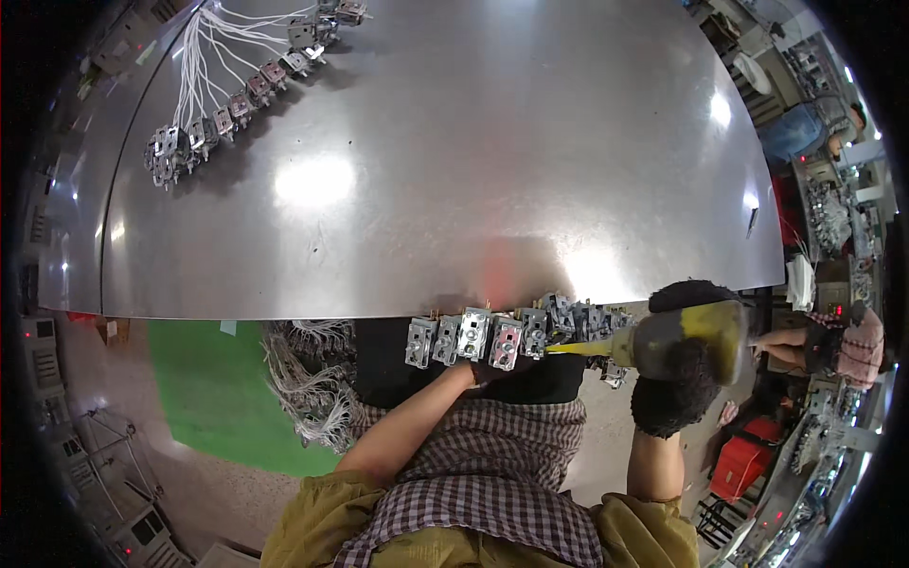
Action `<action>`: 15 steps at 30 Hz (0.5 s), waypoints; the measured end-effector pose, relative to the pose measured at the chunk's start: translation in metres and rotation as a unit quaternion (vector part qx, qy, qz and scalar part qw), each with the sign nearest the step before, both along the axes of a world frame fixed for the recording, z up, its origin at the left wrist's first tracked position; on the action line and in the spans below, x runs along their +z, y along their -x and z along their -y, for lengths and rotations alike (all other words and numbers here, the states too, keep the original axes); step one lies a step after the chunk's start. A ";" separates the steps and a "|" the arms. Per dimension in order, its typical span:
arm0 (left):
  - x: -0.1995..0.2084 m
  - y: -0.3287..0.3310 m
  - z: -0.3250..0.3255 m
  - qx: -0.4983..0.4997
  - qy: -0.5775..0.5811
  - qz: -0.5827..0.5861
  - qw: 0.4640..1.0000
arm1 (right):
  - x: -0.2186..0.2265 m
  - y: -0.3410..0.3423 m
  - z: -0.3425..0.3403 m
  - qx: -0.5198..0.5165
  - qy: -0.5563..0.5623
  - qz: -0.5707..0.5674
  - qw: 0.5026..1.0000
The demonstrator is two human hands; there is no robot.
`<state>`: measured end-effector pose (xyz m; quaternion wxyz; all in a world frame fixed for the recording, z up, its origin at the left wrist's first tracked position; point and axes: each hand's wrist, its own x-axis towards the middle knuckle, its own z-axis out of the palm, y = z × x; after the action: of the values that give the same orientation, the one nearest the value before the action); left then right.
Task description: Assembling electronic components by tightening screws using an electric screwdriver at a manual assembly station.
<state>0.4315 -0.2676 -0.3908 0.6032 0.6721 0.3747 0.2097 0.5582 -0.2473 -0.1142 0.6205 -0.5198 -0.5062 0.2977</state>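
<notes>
Along the near table edge runs a row of small metal units [473, 333], boxy and silver with round studs; one has a reddish face. My left hand [486, 372], in a dark glove, is beneath and behind this row against black cloth; its fingers are hidden. In a black fuzzy glove, my right hand [679, 393] is wrapped round a translucent yellowish squeeze bottle [727, 339]. The bottle lies sideways, its thin yellow nozzle [578, 348] pointing left. The nozzle's tip is close to a unit right of the reddish one; I cannot tell whether they touch.
A broad shiny metal table [426, 142] spreads ahead. At its far left lies a curved line of similar units [241, 109] with white wires [194, 57]. Bundled grey-white wires [317, 388] hang left of my lap. A red crate [743, 459] stands right; other people sit beyond.
</notes>
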 end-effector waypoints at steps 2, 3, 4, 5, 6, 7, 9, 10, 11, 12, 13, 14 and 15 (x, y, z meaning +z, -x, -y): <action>-0.003 0.004 0.002 0.015 -0.064 -0.005 0.998 | -0.005 -0.002 -0.001 -0.025 -0.001 0.016 1.000; -0.005 0.006 0.002 0.029 -0.128 -0.005 0.991 | -0.006 -0.003 -0.002 -0.003 -0.007 0.050 0.999; -0.001 0.007 0.002 0.027 -0.128 -0.006 0.991 | -0.006 -0.004 -0.003 0.017 -0.012 0.086 0.996; 0.003 0.008 0.001 0.014 -0.127 -0.023 0.992 | -0.007 -0.005 -0.003 0.015 -0.011 0.085 0.996; 0.008 0.009 0.000 0.000 -0.125 -0.038 0.991 | -0.006 -0.004 -0.001 0.010 -0.004 0.104 0.995; 0.010 0.008 -0.001 -0.014 -0.124 -0.054 0.991 | -0.006 -0.005 0.001 0.005 0.003 0.122 0.992; -0.022 0.007 0.006 0.014 -0.172 -0.048 0.984 | 0.002 -0.016 0.012 0.098 0.066 0.261 0.958; -0.041 0.008 0.012 0.037 -0.219 -0.038 0.974 | 0.006 -0.018 0.015 0.184 0.125 0.395 0.891; -0.044 -0.001 0.009 0.023 -0.220 -0.028 0.975 | 0.009 -0.016 0.010 0.125 0.037 0.408 0.903; -0.043 -0.001 0.008 -0.009 -0.194 -0.102 0.976 | 0.016 -0.009 0.003 0.076 -0.056 0.415 0.905; -0.044 0.005 0.010 -0.032 -0.165 -0.185 0.968 | 0.028 -0.015 0.012 0.250 0.279 0.420 0.827; -0.054 0.008 0.014 -0.027 -0.163 -0.189 0.968 | 0.025 -0.018 0.013 0.256 0.276 0.418 0.827; -0.063 0.005 0.017 -0.008 -0.117 -0.133 0.984 | 0.018 -0.021 0.014 0.221 0.207 0.466 0.831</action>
<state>0.4264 -0.2842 -0.4534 0.4671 0.7627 0.4193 0.1562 0.5795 -0.2613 -0.0965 0.1067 -0.5874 -0.7633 0.2469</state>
